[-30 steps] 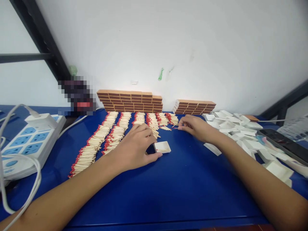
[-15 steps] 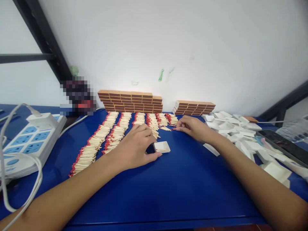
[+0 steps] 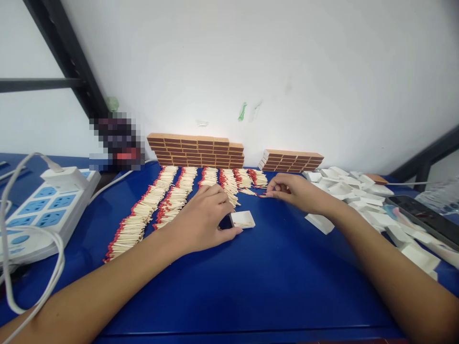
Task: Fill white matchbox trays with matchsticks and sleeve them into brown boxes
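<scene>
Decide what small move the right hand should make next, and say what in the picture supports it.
Probably carry the matches pinched by the right hand across to the white tray. The left hand steadies that tray open side up on the table, close beside the right hand.

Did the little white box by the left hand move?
No. The little white box sits in the same spot in front of the brown matchbox stack, and the left hand is still holding it.
</scene>
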Available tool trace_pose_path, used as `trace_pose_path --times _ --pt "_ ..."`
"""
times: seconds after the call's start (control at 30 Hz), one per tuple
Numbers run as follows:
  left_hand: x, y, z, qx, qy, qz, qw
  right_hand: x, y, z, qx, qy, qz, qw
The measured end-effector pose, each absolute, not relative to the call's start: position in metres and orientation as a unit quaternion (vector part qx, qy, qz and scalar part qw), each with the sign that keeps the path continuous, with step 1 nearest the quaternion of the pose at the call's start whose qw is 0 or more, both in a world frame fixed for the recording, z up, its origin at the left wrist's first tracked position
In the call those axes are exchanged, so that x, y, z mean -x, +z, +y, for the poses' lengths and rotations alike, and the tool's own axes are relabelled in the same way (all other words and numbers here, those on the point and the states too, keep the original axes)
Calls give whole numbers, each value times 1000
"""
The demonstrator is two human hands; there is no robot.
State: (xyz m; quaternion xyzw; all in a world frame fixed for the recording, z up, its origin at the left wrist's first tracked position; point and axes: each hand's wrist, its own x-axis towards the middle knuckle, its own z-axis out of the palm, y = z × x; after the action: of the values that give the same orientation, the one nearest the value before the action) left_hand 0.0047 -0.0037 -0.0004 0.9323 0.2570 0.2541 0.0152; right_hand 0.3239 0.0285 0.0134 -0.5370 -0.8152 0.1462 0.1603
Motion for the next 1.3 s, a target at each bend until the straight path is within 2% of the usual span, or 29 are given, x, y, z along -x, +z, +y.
trace_pose_path --times 0.17,0.3,0.47,0.7,0.83,0.97,1.17,1.3 --pt "-5 -1 -4 -933 254 254 14 -325 23 20 532 220 -810 110" --pt "-5 0 -4 -933 257 252 9 -324 19 23 550 183 -802 142" --pt "-6 -1 -4 -933 254 253 8 -326 13 30 558 174 -804 114" --pt "-6 0 -5 -931 252 264 8 -290 24 3 508 203 -819 174" --pt "-5 0 -5 -931 255 260 9 -264 27 -14 457 230 -845 155" --pt "-4 -2 -3 -931 254 262 11 -287 30 -6 497 195 -831 155" --pt "-5 -2 -3 -931 258 257 14 -339 29 15 556 200 -805 50" --pt "-6 -1 -4 -932 257 257 11 -336 25 15 554 209 -805 35"
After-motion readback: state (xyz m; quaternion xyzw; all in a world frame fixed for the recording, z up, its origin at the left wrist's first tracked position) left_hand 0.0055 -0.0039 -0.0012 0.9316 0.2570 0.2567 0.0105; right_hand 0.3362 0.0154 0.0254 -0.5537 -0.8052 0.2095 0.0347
